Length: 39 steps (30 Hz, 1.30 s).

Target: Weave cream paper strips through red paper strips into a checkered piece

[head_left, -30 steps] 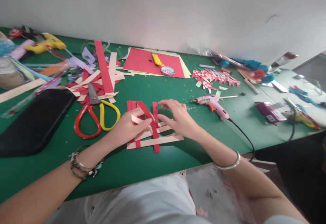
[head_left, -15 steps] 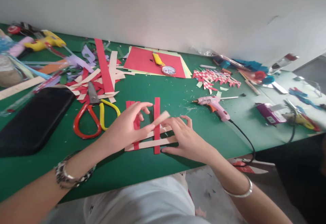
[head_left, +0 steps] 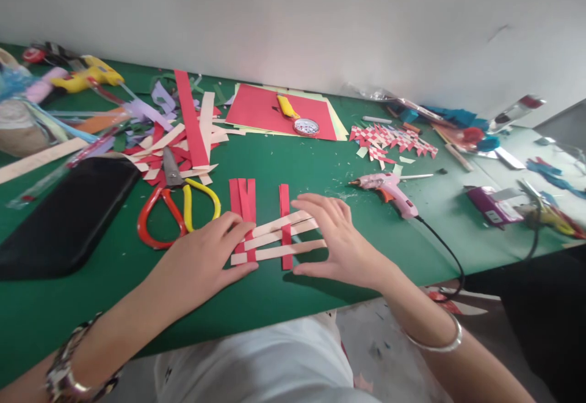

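Observation:
A small weave of red and cream paper strips lies on the green table in front of me. Three cream paper strips (head_left: pixel 279 249) run crosswise through red paper strips (head_left: pixel 242 195), bunched at the left, and a single red upright (head_left: pixel 284 195) stands apart at the right. My left hand (head_left: pixel 201 253) is closed around the left edge of the weave, thumb along the bottom strip, fingers by the bunched red ones. Over the cream strips' right ends, my right hand (head_left: pixel 339 238) arches with thumb and fingers spread; its palm hides those ends.
Scissors (head_left: pixel 176 207) with red and yellow handles lie left of the weave, beside a black phone-like slab (head_left: pixel 68 217). Behind are paper scraps (head_left: pixel 174 146) and a red sheet (head_left: pixel 260 110). A pink glue gun (head_left: pixel 389 189) with a black cord lies right, near checkered woven pieces (head_left: pixel 391 139).
My left hand has lowered onto the weave's left side. The cream strip it held up now lies across the red strips as the top row. My right hand stays at the right ends.

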{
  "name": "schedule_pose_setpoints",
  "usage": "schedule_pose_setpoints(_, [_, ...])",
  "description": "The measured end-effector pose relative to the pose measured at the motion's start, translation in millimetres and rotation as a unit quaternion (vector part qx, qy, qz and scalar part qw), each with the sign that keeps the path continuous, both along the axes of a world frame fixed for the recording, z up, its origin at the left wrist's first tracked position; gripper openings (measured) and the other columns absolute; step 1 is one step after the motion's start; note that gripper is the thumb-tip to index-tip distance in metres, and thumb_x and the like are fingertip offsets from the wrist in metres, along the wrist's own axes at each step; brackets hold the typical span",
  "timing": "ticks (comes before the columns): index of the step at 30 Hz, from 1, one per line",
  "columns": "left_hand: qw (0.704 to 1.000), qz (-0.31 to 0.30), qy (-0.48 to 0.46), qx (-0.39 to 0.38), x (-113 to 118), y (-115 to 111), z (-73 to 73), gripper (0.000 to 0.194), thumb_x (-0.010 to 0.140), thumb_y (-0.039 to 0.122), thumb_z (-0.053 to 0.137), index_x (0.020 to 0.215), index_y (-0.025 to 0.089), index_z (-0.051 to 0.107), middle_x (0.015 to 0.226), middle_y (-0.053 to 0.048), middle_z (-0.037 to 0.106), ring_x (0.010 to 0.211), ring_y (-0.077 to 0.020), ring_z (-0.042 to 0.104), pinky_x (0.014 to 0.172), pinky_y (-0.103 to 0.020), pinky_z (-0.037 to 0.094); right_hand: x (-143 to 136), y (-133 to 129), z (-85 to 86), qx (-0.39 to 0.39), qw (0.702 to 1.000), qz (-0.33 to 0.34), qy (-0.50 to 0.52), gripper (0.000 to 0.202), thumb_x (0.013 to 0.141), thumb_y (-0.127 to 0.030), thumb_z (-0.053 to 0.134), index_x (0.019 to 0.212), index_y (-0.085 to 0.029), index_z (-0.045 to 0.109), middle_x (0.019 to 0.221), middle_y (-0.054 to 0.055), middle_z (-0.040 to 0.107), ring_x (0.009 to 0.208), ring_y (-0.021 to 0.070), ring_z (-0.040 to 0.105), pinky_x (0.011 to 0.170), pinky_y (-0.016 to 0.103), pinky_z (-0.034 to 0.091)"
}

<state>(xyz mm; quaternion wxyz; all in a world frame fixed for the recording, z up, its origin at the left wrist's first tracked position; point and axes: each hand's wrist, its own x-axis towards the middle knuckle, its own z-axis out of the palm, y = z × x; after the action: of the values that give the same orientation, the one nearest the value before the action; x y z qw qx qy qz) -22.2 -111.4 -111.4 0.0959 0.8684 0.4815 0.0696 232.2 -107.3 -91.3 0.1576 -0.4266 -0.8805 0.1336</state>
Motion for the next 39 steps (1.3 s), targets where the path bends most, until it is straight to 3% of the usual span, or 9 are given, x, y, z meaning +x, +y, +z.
schedule_pose_setpoints(3, [1.0, -0.015, -0.016, -0.01, 8, 5, 2.6, 0.041, 0.088, 0.049, 0.046, 0.114, 0.019, 0.056, 0.105, -0.008, 0.057, 0.081, -0.0229, 0.061, 0.058, -0.029, 0.046, -3, 4, -2.7, -0.034, 0.998, 0.028, -0.053, 0.059, 0.081, -0.044, 0.06, 0.13, -0.022, 0.037, 0.133, 0.012, 0.049, 0.125, 0.0257, 0.043, 0.106, 0.051, 0.022])
schedule_pose_setpoints(8, [1.0, -0.022, -0.022, -0.003, 17, 13, 5.1, 0.036, 0.087, 0.046, 0.048, 0.109, 0.018, 0.057, 0.1, -0.007, 0.059, 0.083, -0.023, 0.06, 0.063, -0.029, 0.047, -3, 12, -3.5, -0.045, 0.996, 0.048, -0.064, 0.061, 0.08, -0.048, 0.059, 0.13, -0.021, 0.039, 0.132, 0.012, 0.05, 0.123, 0.0263, 0.044, 0.107, 0.054, 0.019])
schedule_pose_setpoints(12, [0.998, -0.037, -0.055, -0.005, 18, 16, 3.4, 0.043, 0.086, 0.052, 0.049, 0.111, 0.018, 0.057, 0.1, -0.008, 0.06, 0.087, -0.0241, 0.059, 0.068, -0.031, 0.049, 4, 17, -0.2, -0.041, 0.996, 0.041, -0.07, 0.047, 0.084, -0.038, 0.057, 0.126, -0.021, 0.043, 0.129, 0.011, 0.053, 0.12, 0.0253, 0.047, 0.107, 0.053, 0.019])
schedule_pose_setpoints(18, [0.995, -0.069, -0.074, -0.019, 12, 16, 1.7, 0.039, 0.091, 0.046, 0.042, 0.108, 0.017, 0.062, 0.1, -0.009, 0.06, 0.088, -0.0235, 0.058, 0.069, -0.033, 0.048, 8, 21, -0.6, -0.064, 0.994, 0.051, -0.07, 0.033, 0.085, -0.031, 0.058, 0.116, -0.024, 0.051, 0.12, 0.007, 0.055, 0.113, 0.0216, 0.05, 0.099, 0.043, 0.032])
schedule_pose_setpoints(22, [0.992, -0.084, -0.088, -0.018, 10, 17, -0.6, 0.037, 0.091, 0.046, 0.044, 0.104, 0.018, 0.064, 0.097, -0.008, 0.061, 0.085, -0.0222, 0.057, 0.071, -0.033, 0.048, 7, 23, -0.5, -0.061, 0.994, 0.054, -0.079, 0.021, 0.087, -0.027, 0.055, 0.108, -0.025, 0.056, 0.114, 0.006, 0.057, 0.104, 0.0203, 0.053, 0.095, 0.042, 0.033])
schedule_pose_setpoints(32, [0.99, -0.095, -0.102, -0.03, 2, 18, -2.0, 0.037, 0.091, 0.047, 0.045, 0.11, 0.019, 0.062, 0.101, -0.008, 0.059, 0.089, -0.0225, 0.059, 0.074, -0.032, 0.049, 8, 17, -1.5, -0.073, 0.995, 0.034, -0.054, 0.025, 0.085, -0.026, 0.058, 0.109, -0.024, 0.057, 0.119, 0.007, 0.055, 0.108, 0.0206, 0.052, 0.099, 0.043, 0.03])
schedule_pose_setpoints(39, [0.99, -0.083, -0.113, -0.032, -5, 18, -6.7, 0.039, 0.09, 0.051, 0.044, 0.113, 0.023, 0.058, 0.106, -0.009, 0.059, 0.092, -0.0237, 0.058, 0.074, -0.032, 0.05, 12, 13, -4.8, -0.057, 0.996, 0.017, -0.065, 0.058, 0.074, -0.047, 0.067, 0.124, -0.023, 0.048, 0.126, 0.01, 0.053, 0.116, 0.0264, 0.048, 0.099, 0.046, 0.03])
